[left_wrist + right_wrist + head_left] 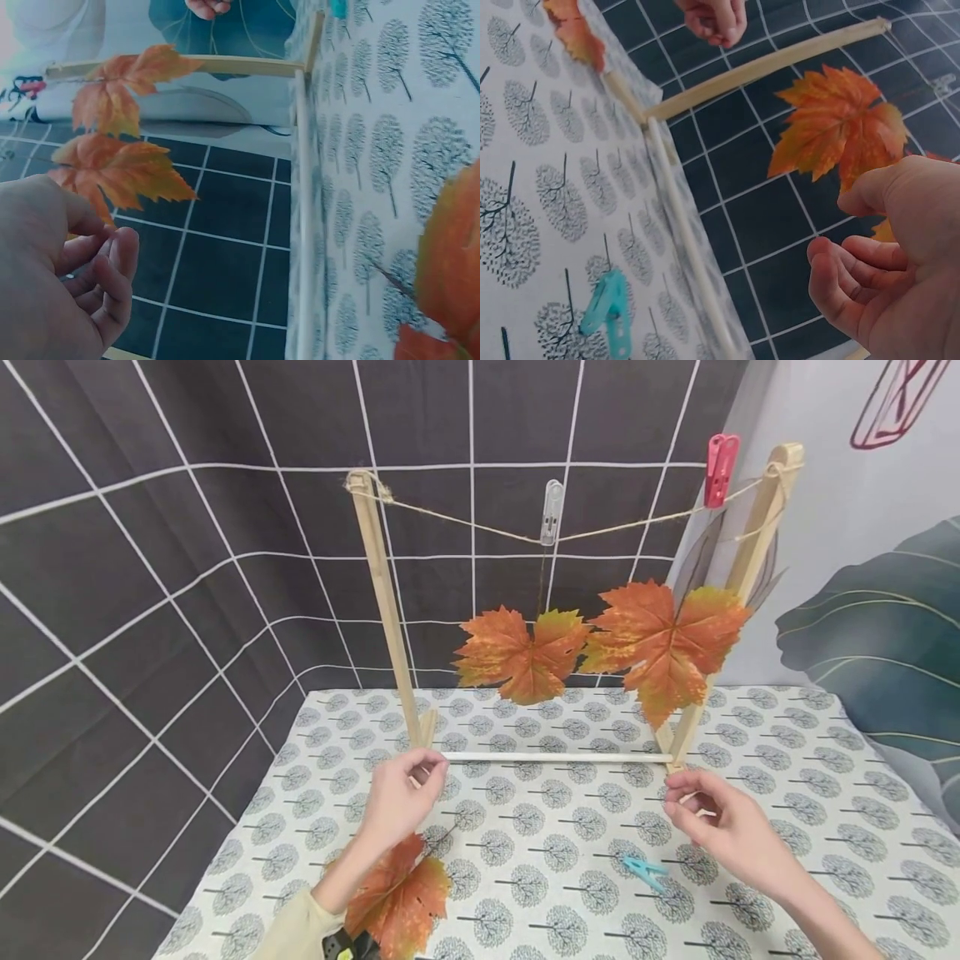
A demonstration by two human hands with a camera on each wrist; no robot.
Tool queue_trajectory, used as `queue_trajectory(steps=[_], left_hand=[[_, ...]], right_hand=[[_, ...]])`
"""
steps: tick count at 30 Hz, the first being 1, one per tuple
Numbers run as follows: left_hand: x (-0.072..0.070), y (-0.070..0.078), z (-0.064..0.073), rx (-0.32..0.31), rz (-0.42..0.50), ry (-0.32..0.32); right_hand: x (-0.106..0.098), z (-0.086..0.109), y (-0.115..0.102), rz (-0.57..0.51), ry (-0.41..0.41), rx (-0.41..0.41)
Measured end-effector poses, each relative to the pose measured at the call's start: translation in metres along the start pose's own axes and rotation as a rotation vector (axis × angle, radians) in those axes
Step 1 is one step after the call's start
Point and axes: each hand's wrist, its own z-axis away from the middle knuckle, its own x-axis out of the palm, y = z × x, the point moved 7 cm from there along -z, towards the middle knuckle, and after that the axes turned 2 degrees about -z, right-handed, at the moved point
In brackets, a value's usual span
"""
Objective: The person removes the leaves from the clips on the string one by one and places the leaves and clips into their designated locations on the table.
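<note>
My left hand (401, 793), fingers curled loosely, hovers by the left end of a white rod (555, 758) and holds nothing. Near the rod's right end is my right hand (723, 822), with bent fingers and nothing between them. Twine (465, 525) sags between two wooden posts, and a clear clothespin (552, 514) on it holds an orange maple leaf (517, 656) by its stem. A red clothespin (722, 468) grips the twine farther right. Below that hangs a larger leaf (667, 635); how its stem meets the pin is hard to see.
On the tree-print tablecloth (525, 827) lie a blue clothespin (645, 870), close to my right hand, and a loose maple leaf (405, 902), partly under my left forearm. The left post (390, 602) and right post (761, 527) stand before a dark gridded curtain (420, 418).
</note>
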Motion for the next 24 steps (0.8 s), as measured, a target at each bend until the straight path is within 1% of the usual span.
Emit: queue_trajectory(steps=[5, 10, 12, 16, 18, 21, 24], left_hand=[[-0.004, 0.010, -0.006, 0.013, 0.054, 0.029], [-0.005, 0.016, -0.011, -0.026, 0.063, 0.020], [-0.006, 0.019, -0.014, -0.032, 0.067, 0.019], [-0.007, 0.027, -0.019, -0.007, 0.078, 0.036], [-0.008, 0.031, -0.023, -0.001, 0.087, 0.044], [-0.008, 0.038, -0.029, -0.012, 0.116, 0.046], [-0.008, 0.046, -0.034, -0.030, 0.158, 0.038]], right_hand=[[0.000, -0.006, -0.008, 0.017, 0.013, -0.049], [0.001, -0.011, -0.017, 0.051, 0.006, -0.078], [0.001, -0.013, -0.021, 0.051, 0.000, -0.094], [0.000, -0.019, -0.027, 0.031, -0.022, -0.096], [-0.001, -0.022, -0.030, 0.027, -0.023, -0.079], [-0.005, -0.027, -0.034, 0.029, 0.007, -0.074], [-0.008, -0.032, -0.039, 0.011, 0.046, -0.087]])
